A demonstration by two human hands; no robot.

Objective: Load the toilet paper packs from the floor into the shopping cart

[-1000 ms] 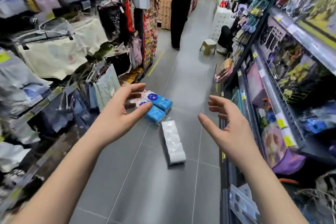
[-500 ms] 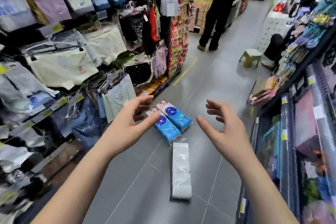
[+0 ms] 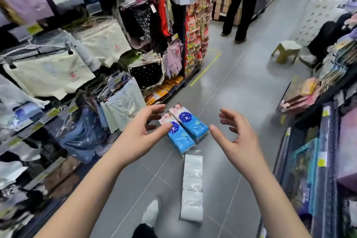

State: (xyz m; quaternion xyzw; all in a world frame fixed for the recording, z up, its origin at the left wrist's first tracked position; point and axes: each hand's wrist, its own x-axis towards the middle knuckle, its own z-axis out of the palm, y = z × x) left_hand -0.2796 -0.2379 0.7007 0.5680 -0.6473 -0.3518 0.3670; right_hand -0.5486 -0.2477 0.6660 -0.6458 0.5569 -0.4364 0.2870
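standing person (image 3: pixel 240 2) cut off at top, left blue pack (image 3: pixel 180 139) partly behind left hand (image 3: pixel 139 137)

Free floor (image 3: pixel 241 102) between clothes rack (image 3: pixel 58 75), shelves (image 3: pixel 324 160)

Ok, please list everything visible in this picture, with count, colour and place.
blue packs: two, blue with flower print, side by side on the floor
white pack: one, white, clear wrap, on the floor, nearer than the blue packs
stool: one, pale, on the floor, far right
hanging clothes: many, mixed colours, left side
snack display: one, red and yellow, behind the clothes
shelves: mixed goods, right side
standing person: one, black clothes, top centre
seated person: one, dark trousers, beside the stool
shoe: one, white, bottom centre
left hand: open, empty, over the blue packs
right hand: open, empty, right of them
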